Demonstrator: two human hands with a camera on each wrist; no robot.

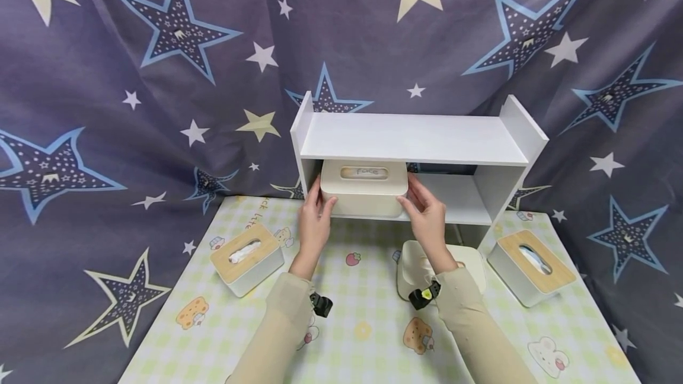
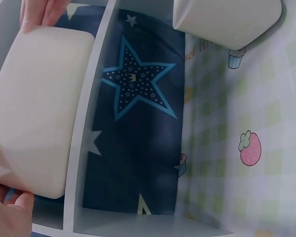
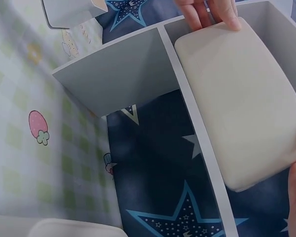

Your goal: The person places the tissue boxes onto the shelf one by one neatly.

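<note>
A cream tissue box point(image 1: 368, 203), with handwriting showing in the slot of its lid, is at the left part of the middle level of the white shelf point(image 1: 411, 138). My left hand point(image 1: 313, 221) grips its left end, and my right hand point(image 1: 428, 215) grips its right end. Both thumbs lie on the front face, with the fingers reaching back along the sides. In the left wrist view the box's smooth underside point(image 2: 42, 108) faces the camera, partly over the shelf board point(image 2: 86, 113). The right wrist view shows that underside point(image 3: 241, 103) between both hands.
A second cream box point(image 1: 411, 265) stands on the table below my right forearm, partly hidden. Wood-topped tissue boxes stand at the left point(image 1: 248, 259) and right point(image 1: 530, 268). A checked cloth point(image 1: 363, 301) covers the table; a starry curtain point(image 1: 213, 5) hangs behind.
</note>
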